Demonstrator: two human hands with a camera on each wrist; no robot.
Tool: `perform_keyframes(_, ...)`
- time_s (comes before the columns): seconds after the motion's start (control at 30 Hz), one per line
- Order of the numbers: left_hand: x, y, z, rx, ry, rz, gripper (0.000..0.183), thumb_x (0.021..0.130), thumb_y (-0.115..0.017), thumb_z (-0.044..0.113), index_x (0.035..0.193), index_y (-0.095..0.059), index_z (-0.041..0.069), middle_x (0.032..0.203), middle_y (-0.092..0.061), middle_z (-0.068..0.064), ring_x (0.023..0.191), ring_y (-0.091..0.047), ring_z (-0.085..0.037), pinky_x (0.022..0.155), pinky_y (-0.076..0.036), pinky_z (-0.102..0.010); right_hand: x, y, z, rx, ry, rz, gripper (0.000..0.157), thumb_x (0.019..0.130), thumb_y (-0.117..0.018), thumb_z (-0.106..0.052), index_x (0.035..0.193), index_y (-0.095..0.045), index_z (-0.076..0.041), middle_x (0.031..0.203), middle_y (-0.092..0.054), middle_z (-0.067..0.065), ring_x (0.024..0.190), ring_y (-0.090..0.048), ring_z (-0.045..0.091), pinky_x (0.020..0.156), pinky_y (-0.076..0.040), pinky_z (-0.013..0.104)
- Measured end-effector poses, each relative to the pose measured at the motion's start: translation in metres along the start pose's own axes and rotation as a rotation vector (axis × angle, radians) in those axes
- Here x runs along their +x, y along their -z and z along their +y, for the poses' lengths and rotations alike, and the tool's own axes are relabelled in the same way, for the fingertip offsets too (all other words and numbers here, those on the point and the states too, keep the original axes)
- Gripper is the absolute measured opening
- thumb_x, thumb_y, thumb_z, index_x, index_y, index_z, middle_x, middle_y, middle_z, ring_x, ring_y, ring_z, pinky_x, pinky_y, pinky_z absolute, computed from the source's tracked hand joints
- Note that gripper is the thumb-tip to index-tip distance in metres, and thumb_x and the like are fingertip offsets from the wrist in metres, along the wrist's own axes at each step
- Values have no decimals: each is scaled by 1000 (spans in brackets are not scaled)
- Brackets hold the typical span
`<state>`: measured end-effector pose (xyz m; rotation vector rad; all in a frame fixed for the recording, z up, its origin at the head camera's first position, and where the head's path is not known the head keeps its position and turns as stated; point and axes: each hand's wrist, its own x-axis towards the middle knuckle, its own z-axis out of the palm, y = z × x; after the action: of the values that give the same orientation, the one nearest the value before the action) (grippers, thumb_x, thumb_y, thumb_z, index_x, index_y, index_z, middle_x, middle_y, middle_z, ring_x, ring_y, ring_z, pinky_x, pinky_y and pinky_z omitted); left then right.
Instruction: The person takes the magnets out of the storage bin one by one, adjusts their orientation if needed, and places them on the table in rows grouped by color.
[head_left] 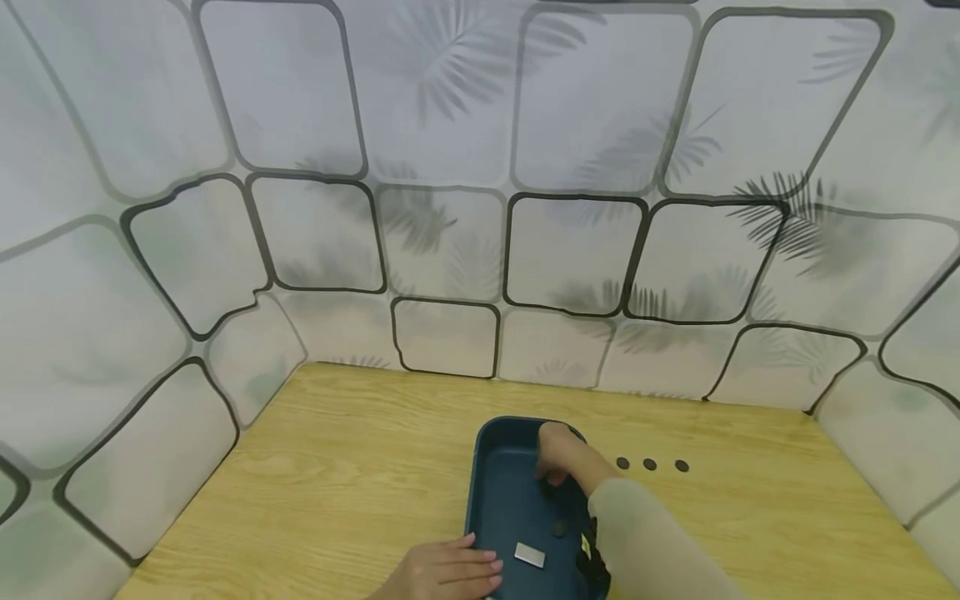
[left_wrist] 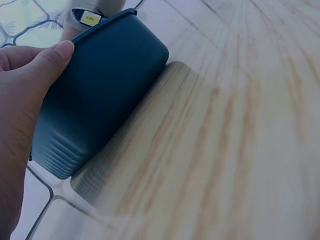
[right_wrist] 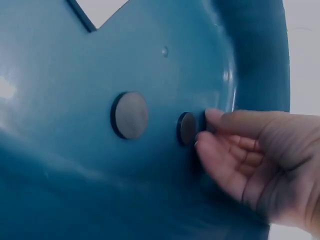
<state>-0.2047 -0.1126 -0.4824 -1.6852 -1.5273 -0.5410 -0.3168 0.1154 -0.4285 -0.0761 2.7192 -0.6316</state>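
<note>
Right hand [head_left: 561, 450] over the rim and down inside the blue tray [head_left: 506, 500], at the end towards the surface's [head_left: 360, 467] far edge, and look how tight this is! The nearer disc [right_wrist: 187, 128] lies on the tray floor just beside the fingertips, on the side towards the surface's near edge. It's round, so there's no long axis to line up with, only that sliver between disc and fingers. Thumb and forefinger are bent towards each other in a pinching shape, but a dark patch sits between the tips, and I can't tell whether that's shadow or something held.

Beyond it, further towards the near edge, comes a second disc [right_wrist: 131, 115], then the silver block [head_left: 529, 555], set slantwise. The right hand is clearly the closer one to both discs. The left hand [head_left: 450, 571] is at the tray's left rim, nearer the block: thumb against the outer wall, fingers laid over the inside, holding the side between them.

And outside, right of the tray towards the surface's far right corner, three dark discs [head_left: 650, 464] sit apart in a row.
</note>
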Motion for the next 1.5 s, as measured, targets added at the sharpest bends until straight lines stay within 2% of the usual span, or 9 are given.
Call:
perform_keyframes(0.1, 0, 1, 1, -4, 16, -11, 23, 95, -56, 17, 99, -73, 0, 100, -72, -9, 97, -69, -19, 86, -54, -35, 0, -1, 6, 66, 121, -22, 19, 71, -79, 1, 67, -61, -4, 61, -61, 5, 51, -62, 15, 49, -53, 25)
perform_keyframes(0.2, -1, 1, 2, -5, 25, -21, 23, 95, -57, 17, 100, -72, 1, 100, -72, -8, 98, -68, -19, 87, -54, -35, 1, -4, 9, 126, 207, -45, 19, 71, -78, 3, 70, -60, -6, 64, -59, 3, 54, -60, 14, 51, -52, 26)
perform_keyframes(0.5, -3, 0, 1, -23, 24, -32, 24, 95, -56, 16, 101, -72, 0, 103, -72, -9, 100, -68, -20, 88, -53, -36, 11, -17, 12, 199, 443, -101, 16, 73, -77, -1, 85, -67, -6, 65, -61, -2, 54, -56, 10, 51, -49, 25)
perform_keyframes(0.83, -2, -1, 3, -22, 47, -28, 23, 93, -59, 18, 102, -72, 0, 102, -72, -8, 100, -68, -19, 88, -53, -35, 11, -19, 12, 251, 478, -104, 16, 74, -77, -2, 88, -70, -3, 68, -65, 0, 57, -57, 9, 51, -49, 23)
perform_keyframes(1.1, -3, -2, 2, -29, 36, -23, 23, 94, -57, 17, 101, -72, 0, 102, -72, -9, 100, -68, -19, 88, -53, -35, 15, -23, 14, 217, 495, -81, 17, 75, -77, -5, 93, -74, -3, 72, -69, 0, 59, -59, 6, 53, -52, 23)
perform_keyframes(1.5, -2, -2, 2, -32, 38, -14, 23, 94, -58, 16, 100, -72, -1, 100, -72, -9, 98, -68, -19, 85, -54, -35, 15, -26, 14, 167, 547, -46, 7, 77, -77, -9, 83, -73, -7, 72, -69, -2, 57, -58, 4, 51, -50, 20)
